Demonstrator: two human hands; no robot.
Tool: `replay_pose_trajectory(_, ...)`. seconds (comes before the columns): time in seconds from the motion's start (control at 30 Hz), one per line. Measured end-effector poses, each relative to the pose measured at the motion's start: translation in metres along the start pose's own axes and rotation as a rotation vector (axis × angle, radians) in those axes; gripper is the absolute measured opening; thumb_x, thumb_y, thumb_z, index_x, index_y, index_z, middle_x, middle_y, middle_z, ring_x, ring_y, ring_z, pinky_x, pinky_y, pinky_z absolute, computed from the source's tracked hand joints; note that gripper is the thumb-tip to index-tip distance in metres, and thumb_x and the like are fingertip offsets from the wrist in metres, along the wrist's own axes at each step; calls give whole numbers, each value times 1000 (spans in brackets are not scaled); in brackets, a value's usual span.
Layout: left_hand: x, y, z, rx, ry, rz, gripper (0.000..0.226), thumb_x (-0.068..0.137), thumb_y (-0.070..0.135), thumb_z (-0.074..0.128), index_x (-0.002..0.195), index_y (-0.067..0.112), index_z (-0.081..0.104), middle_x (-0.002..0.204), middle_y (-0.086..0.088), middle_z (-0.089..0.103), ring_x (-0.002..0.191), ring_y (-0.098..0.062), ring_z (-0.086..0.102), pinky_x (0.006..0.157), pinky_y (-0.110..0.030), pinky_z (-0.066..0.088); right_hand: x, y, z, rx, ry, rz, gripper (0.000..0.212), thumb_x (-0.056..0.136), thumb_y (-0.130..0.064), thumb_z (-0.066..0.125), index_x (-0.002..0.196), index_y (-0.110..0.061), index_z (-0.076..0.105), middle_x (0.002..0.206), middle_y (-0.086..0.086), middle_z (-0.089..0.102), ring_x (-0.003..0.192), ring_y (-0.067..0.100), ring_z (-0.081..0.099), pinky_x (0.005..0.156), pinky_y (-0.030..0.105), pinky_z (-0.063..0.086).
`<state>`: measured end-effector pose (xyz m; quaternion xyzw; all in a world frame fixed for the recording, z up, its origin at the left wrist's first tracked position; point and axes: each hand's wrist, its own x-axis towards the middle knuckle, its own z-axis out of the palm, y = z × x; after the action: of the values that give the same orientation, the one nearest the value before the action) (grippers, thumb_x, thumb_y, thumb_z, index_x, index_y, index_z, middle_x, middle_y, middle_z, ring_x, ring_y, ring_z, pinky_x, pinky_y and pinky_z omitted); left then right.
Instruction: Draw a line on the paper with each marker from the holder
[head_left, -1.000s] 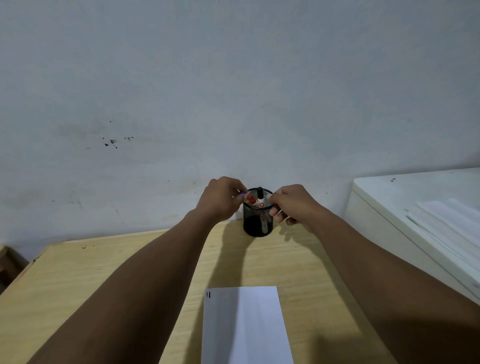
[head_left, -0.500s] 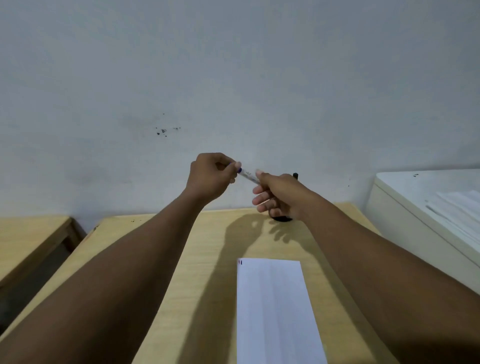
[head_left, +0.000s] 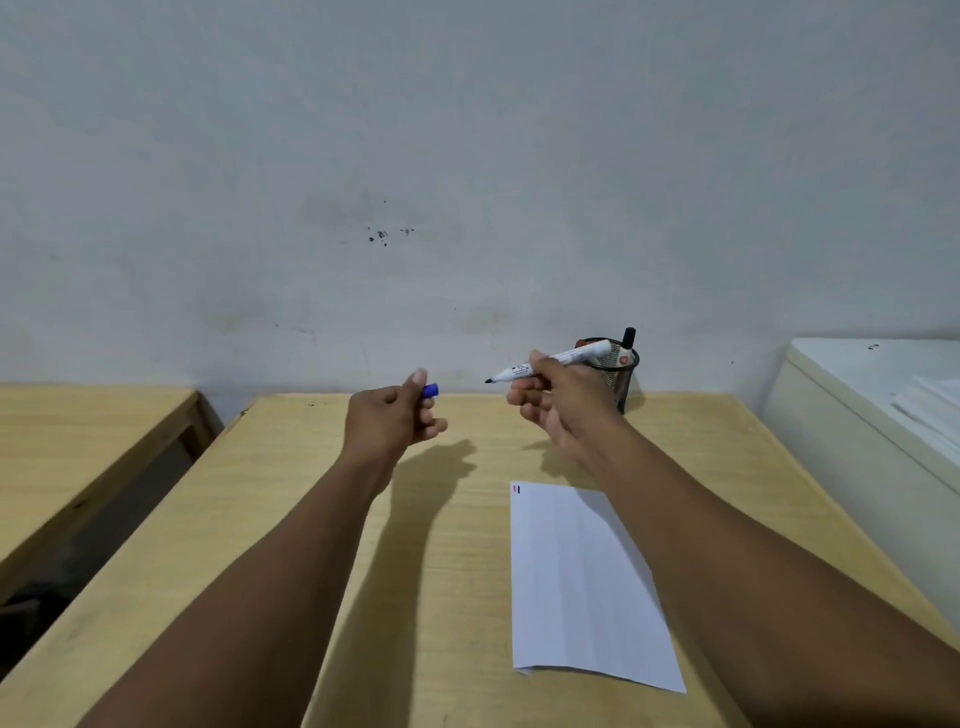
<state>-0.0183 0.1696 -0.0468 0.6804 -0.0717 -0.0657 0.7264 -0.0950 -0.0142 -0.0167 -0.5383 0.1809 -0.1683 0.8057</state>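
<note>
- Head view: both bare arms reach forward over a wooden table (head_left: 291, 519), and the two hands are held apart in the air above it.
- The right hand (head_left: 563, 410) grasps a white marker (head_left: 553, 364) between thumb and fingers. The marker is uncapped, its dark tip points to the left, and its rear end lies in front of the holder's rim.
- The left hand (head_left: 395, 415) is closed around a blue cap (head_left: 430, 390); only the end of the cap shows past the fingers.
- The holder (head_left: 621, 382) is a black mesh cup. It stands at the far edge of the table, near the wall (head_left: 467, 156), just behind the right hand.
- In the holder a marker with a black cap (head_left: 628, 340) stands upright, and something red shows at the rim (I cannot tell what part it is).
- The paper (head_left: 576, 587) lies flat on the table under the right forearm, near the person. At its far left corner there are two short marks (head_left: 516, 489), one red and one dark.
- At the left a second wooden table (head_left: 78, 441) stands apart, and at the right there is a white cabinet (head_left: 857, 415) with some white sheets on top.
</note>
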Motion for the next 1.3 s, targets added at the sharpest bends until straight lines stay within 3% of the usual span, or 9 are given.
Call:
replay_pose_trajectory(0.07,1,-12,-15,226,-75,49,34,94,31,71,79,1,75,63,-8,68,60,-20,74,68,-32,60,-3,-5,-14,-133,21,-41,17,97,-7,58,82,-1,60,60,12,63,40,16,66,39,22,46)
replay_pose_trajectory(0.17,-2,-25,-11,738,-238,177,21,90,28,74,76,13,78,61,1,72,56,-3,65,59,-15,48,-9,2,-27,-390,8,-82,6,90,-4,59,85,-3,60,66,15,64,41,19,62,41,24,43)
replay_pose_trajectory(0.27,-7,-34,6,965,-380,241,10,86,24,73,81,17,78,71,8,69,70,-7,62,60,-16,41,-15,19,-34,-506,30,-69,10,90,-9,56,87,-4,64,67,14,66,42,20,62,42,24,43)
replay_pose_trajectory(0.4,-12,-47,23,1018,-460,209,10,82,22,64,84,21,74,71,16,65,73,-10,64,63,-21,45,-24,31,-45,-487,32,-22,21,90,-9,54,95,4,70,69,16,69,49,23,67,44,24,47)
replay_pose_trajectory(0.63,-12,-51,24,938,-467,100,17,77,35,68,92,25,69,75,4,72,78,-20,68,72,-30,53,-25,59,-61,-436,34,40,4,81,-6,66,83,-4,68,66,17,66,54,29,60,45,25,37)
replay_pose_trajectory(0.73,-11,-47,26,949,-541,33,42,77,52,76,109,27,65,83,8,66,82,-15,63,77,-29,49,-23,70,-63,-448,55,33,2,83,-7,66,81,-6,67,63,15,68,52,28,60,43,24,37)
replay_pose_trajectory(0.9,-15,-50,30,1123,-593,58,89,49,78,78,120,33,51,94,6,66,92,-16,66,87,-40,58,-22,77,-66,-524,66,-2,12,84,-10,69,89,1,70,66,14,73,52,23,66,46,27,43)
replay_pose_trajectory(1.07,-12,-48,31,1121,-607,39,93,47,77,81,122,33,49,94,5,64,92,-17,65,86,-40,58,-24,79,-66,-574,57,-31,14,78,-10,71,85,2,71,75,27,74,52,23,67,46,27,42)
replay_pose_trajectory(1.3,-14,-47,29,1109,-599,36,92,49,74,85,123,32,49,93,6,63,93,-16,64,85,-37,57,-24,81,-65,-597,38,-69,15,76,-8,73,84,5,69,75,30,72,53,25,66,47,26,47)
